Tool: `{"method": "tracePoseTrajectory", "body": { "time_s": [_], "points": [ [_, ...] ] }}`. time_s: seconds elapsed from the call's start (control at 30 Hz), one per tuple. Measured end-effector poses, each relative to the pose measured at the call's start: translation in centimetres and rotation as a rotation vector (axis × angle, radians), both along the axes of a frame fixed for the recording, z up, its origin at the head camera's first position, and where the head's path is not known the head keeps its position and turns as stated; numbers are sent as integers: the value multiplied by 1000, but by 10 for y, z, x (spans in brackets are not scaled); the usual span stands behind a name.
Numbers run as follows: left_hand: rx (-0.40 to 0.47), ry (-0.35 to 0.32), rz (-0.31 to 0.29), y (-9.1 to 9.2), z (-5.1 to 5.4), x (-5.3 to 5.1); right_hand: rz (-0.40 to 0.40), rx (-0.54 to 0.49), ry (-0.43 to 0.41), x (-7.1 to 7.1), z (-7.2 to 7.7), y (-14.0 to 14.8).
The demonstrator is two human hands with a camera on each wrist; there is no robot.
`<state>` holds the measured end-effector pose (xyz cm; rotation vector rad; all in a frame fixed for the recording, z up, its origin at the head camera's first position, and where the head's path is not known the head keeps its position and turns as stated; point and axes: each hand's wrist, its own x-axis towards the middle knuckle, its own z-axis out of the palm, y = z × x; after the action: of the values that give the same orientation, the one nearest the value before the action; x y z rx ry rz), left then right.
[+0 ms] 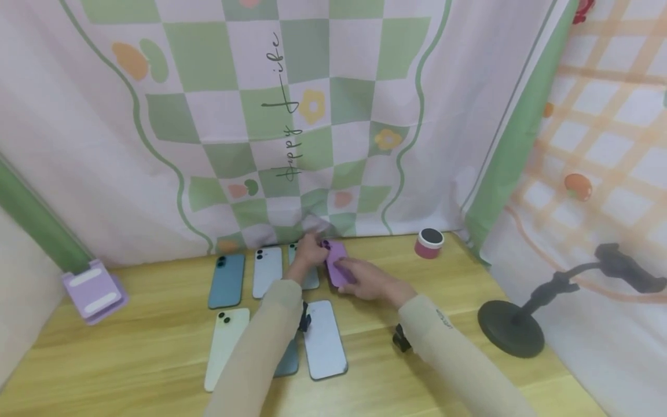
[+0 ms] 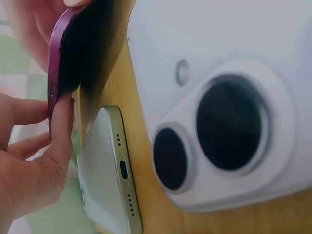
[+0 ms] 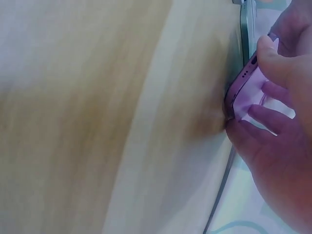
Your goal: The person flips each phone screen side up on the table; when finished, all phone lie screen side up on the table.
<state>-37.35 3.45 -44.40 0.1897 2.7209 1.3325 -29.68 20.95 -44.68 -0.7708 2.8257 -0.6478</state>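
A purple phone [image 1: 336,260] is tilted above the table at the end of the back row, its camera side up. My left hand [image 1: 310,253] pinches its upper left corner; in the left wrist view the left fingers [image 2: 61,124] grip its edge, its dark side visible. My right hand [image 1: 367,280] holds the lower right side, with thumb and fingers around the phone's edges in the right wrist view [image 3: 278,102]. Just left of it, partly under my left arm, lies a pale green phone [image 1: 311,281], also seen in the left wrist view beside the left hand [image 2: 29,165].
A blue phone [image 1: 227,281] and a white phone [image 1: 267,272] lie further left. In front are a cream phone [image 1: 226,341], a partly covered blue one [image 1: 288,360] and a white one [image 1: 324,341]. A pink jar [image 1: 429,243], black stand [image 1: 510,328] and purple holder [image 1: 95,291] stand around.
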Motion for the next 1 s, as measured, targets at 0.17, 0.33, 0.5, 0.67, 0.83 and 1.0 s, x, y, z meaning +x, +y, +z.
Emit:
{"method": "tracePoseTrajectory", "body": {
  "time_s": [0.17,0.33,0.5,0.67,0.83,1.0],
  "points": [
    [25,-59,6,0,3,2,-11,-35,-43,5,4,2],
    [-38,-37,-7,-1,14,6,-95,-148,-104,9,11,3],
    [-177,24,-24,4,28,6,-262,-322,-151,11,22,1],
    [-257,40,-20,15,38,8,-416,-584,-351,15,30,-3],
    [-450,43,10,29,49,11,-442,-716,-467,16,33,-6],
    [-607,20,20,44,59,13,-477,-814,-551,16,34,-7]
  ]
}}
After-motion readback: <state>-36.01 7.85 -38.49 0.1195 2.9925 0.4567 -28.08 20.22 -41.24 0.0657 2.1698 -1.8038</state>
